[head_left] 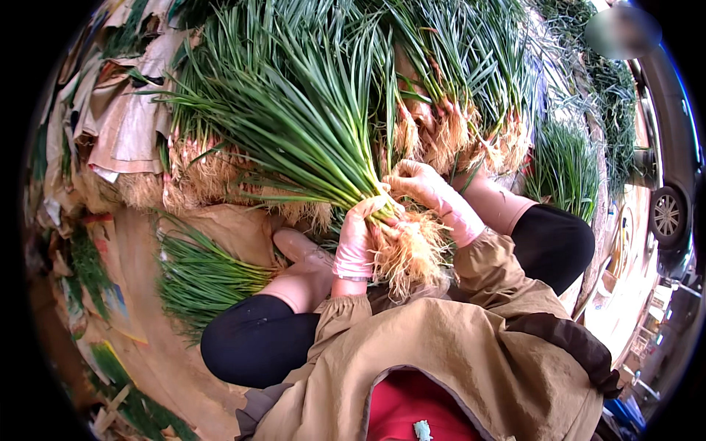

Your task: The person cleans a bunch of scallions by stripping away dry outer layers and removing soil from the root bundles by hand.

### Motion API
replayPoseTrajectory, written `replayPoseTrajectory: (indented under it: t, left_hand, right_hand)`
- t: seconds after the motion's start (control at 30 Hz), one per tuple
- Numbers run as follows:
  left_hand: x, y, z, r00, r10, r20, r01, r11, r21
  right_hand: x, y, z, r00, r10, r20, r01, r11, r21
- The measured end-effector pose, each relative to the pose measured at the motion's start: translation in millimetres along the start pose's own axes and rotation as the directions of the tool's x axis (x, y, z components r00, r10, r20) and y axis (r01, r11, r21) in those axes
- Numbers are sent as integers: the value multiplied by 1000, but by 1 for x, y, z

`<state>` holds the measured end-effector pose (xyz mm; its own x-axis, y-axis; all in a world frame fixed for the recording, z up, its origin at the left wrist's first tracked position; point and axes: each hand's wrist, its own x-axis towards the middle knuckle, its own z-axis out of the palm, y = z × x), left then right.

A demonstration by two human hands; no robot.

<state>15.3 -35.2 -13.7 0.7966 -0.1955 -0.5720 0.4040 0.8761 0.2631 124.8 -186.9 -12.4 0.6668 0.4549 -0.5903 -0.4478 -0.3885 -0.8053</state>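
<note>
Both gloved hands clasp a bunch of green onions [323,147] at centre: the left hand [358,239] grips just above the pale roots, the right hand [430,192] at two o'clock from it. More bundles [456,95] lie piled at twelve o'clock, and a parked car [673,184] sits at three o'clock.

Both forearms are coming up from the lower edge in loose tan sleeves gathered at the wrists, and both hands are wearing thin pink gloves. The left hand [358,239] is standing upright with its fingers curling closed in a firm grip. The right hand [434,195] is lying just beside it, slightly higher, its fingers bending inward toward the left.
</note>
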Motion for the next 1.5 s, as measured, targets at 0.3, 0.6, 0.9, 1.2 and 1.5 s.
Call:
replayPoseTrajectory:
  t: [0.3,0.6,0.9,1.2,1.5]
  left_hand:
    - [-17,7,5,999,36,17,-38,994,102]
    - [-23,-8,29,930,75,360,-25,989,-142]
    - [-51,15,76,880,200,431,-30,929,-368]
    - [-14,12,137,565,305,767,-142,951,-273]
    - [-45,56,201,621,455,638,-608,793,26]
  right_hand:
    - [4,-16,19,996,-7,-87,23,983,185]
    - [31,42,-43,940,-182,-287,-42,776,-629]
    - [-155,-58,-19,610,-669,-424,688,713,-136]
    - [-156,-127,-8,246,-959,-142,745,281,-605]
    - [-173,-86,-3,671,-665,-327,739,636,222]
